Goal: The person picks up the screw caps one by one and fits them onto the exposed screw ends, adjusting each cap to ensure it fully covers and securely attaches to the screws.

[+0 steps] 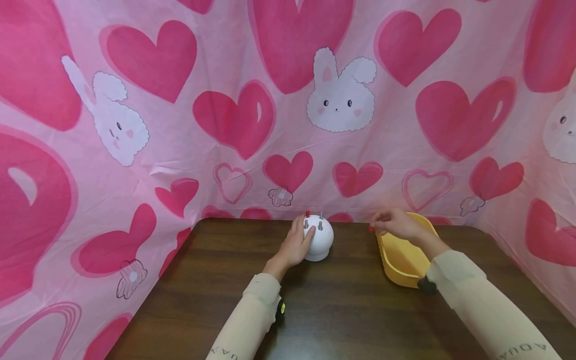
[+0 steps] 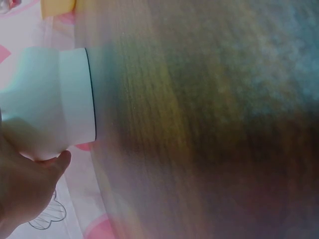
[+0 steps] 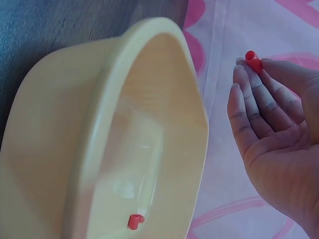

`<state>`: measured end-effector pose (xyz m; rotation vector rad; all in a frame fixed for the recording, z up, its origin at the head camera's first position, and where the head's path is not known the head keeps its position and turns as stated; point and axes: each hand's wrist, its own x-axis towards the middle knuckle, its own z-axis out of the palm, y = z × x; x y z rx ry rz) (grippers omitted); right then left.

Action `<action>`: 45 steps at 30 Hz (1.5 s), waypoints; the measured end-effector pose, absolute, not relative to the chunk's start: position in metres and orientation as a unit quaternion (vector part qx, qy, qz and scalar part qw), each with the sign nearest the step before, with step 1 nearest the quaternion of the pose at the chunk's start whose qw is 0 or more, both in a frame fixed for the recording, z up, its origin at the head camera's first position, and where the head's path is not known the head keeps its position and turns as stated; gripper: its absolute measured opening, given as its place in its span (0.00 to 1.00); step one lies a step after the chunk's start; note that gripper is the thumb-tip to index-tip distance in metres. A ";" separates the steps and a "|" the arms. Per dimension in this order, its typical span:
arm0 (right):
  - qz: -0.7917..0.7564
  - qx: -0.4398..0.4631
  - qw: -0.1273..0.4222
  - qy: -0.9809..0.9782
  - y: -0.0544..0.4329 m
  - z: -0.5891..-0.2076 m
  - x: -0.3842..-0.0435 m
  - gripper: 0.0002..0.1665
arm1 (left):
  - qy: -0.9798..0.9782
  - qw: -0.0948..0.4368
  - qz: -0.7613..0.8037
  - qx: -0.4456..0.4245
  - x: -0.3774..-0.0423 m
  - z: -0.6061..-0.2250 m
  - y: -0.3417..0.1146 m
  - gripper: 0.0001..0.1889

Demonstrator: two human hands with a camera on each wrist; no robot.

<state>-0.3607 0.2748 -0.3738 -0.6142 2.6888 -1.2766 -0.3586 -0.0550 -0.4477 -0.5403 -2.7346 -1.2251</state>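
My left hand grips the side of a white rounded stand, its thumb lying across the front. Several short metal posts stick up from the stand's top, and a small red cap sits on one at the back. In the left wrist view the stand's smooth base rests on the table. My right hand is over the far left rim of a yellow basin. Between thumb and fingertips it pinches a hollow red cap, its open end showing.
Another red piece lies on the basin's floor. Brown wood table lies under everything. A pink cloth with hearts and rabbits hangs behind the table and along both sides.
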 end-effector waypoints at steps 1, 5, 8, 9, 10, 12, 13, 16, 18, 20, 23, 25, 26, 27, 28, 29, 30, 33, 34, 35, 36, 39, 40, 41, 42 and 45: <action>-0.424 -0.198 0.051 0.882 0.274 -0.374 -0.361 0.12 | -0.897 0.049 -0.402 -0.178 -0.359 -0.448 -0.055 0.36; -0.441 -0.206 0.050 0.872 0.269 -0.374 -0.363 0.13 | -0.898 0.050 -0.400 -0.178 -0.360 -0.447 -0.055 0.36; -0.452 -0.209 0.049 0.866 0.265 -0.373 -0.362 0.13 | -0.899 0.050 -0.398 -0.177 -0.360 -0.447 -0.055 0.37; -0.453 -0.209 0.048 0.865 0.264 -0.373 -0.362 0.13 | -0.899 0.050 -0.398 -0.177 -0.360 -0.447 -0.055 0.37; -0.453 -0.210 0.047 0.865 0.263 -0.373 -0.361 0.13 | -0.899 0.050 -0.397 -0.177 -0.360 -0.447 -0.055 0.37; -0.452 -0.208 0.045 0.866 0.261 -0.372 -0.361 0.12 | -0.900 0.048 -0.395 -0.177 -0.360 -0.447 -0.055 0.37; -0.450 -0.208 0.043 0.867 0.259 -0.372 -0.361 0.12 | -0.900 0.048 -0.396 -0.177 -0.360 -0.447 -0.055 0.37; -0.449 -0.208 0.039 0.868 0.256 -0.371 -0.360 0.11 | -0.899 0.046 -0.399 -0.176 -0.359 -0.447 -0.055 0.37; -0.452 -0.208 0.036 0.866 0.253 -0.369 -0.358 0.13 | -0.898 0.046 -0.402 -0.176 -0.359 -0.448 -0.055 0.36; -0.458 -0.207 0.034 0.864 0.249 -0.368 -0.357 0.14 | -0.896 0.046 -0.404 -0.176 -0.359 -0.449 -0.055 0.36; -0.460 -0.206 0.026 0.863 0.243 -0.366 -0.355 0.14 | -0.896 0.046 -0.405 -0.176 -0.360 -0.449 -0.055 0.36; -0.456 -0.202 0.020 0.867 0.240 -0.365 -0.356 0.13 | -0.896 0.046 -0.404 -0.177 -0.360 -0.448 -0.055 0.36; -0.452 -0.202 0.015 0.869 0.239 -0.365 -0.356 0.12 | -0.896 0.046 -0.404 -0.177 -0.361 -0.449 -0.055 0.36; -0.447 -0.202 0.011 0.871 0.238 -0.364 -0.356 0.12 | -0.897 0.045 -0.403 -0.176 -0.361 -0.448 -0.055 0.36; -0.442 -0.203 0.006 0.874 0.236 -0.364 -0.356 0.12 | -0.897 0.044 -0.402 -0.176 -0.361 -0.448 -0.055 0.36; -0.439 -0.203 0.002 0.875 0.235 -0.363 -0.356 0.12 | -0.897 0.043 -0.403 -0.175 -0.361 -0.448 -0.055 0.36; -0.437 -0.201 -0.002 0.877 0.233 -0.362 -0.356 0.12 | -0.898 0.042 -0.403 -0.174 -0.361 -0.448 -0.055 0.37; -0.435 -0.207 -0.010 0.876 0.228 -0.360 -0.355 0.12 | -0.899 0.038 -0.401 -0.170 -0.361 -0.447 -0.055 0.37; -0.436 -0.206 -0.011 0.876 0.226 -0.360 -0.355 0.12 | -0.899 0.038 -0.401 -0.170 -0.361 -0.447 -0.055 0.37; -0.437 -0.204 -0.011 0.876 0.224 -0.359 -0.355 0.13 | -0.899 0.038 -0.402 -0.170 -0.361 -0.447 -0.055 0.37; -0.440 -0.203 -0.011 0.874 0.222 -0.359 -0.355 0.13 | -0.900 0.038 -0.400 -0.170 -0.361 -0.447 -0.055 0.37; -0.441 -0.201 -0.016 0.875 0.214 -0.358 -0.355 0.15 | -0.899 0.040 -0.402 -0.171 -0.360 -0.447 -0.055 0.37; -0.439 -0.199 -0.020 0.876 0.212 -0.359 -0.355 0.15 | -0.898 0.041 -0.403 -0.172 -0.360 -0.447 -0.055 0.37; -0.437 -0.201 -0.023 0.876 0.209 -0.359 -0.355 0.15 | -0.898 0.041 -0.403 -0.172 -0.359 -0.446 -0.055 0.37; -0.436 -0.204 -0.027 0.876 0.207 -0.359 -0.355 0.14 | -0.898 0.041 -0.403 -0.173 -0.359 -0.446 -0.055 0.37; -0.434 -0.208 -0.034 0.876 0.201 -0.358 -0.356 0.13 | -0.896 0.042 -0.406 -0.174 -0.359 -0.447 -0.055 0.37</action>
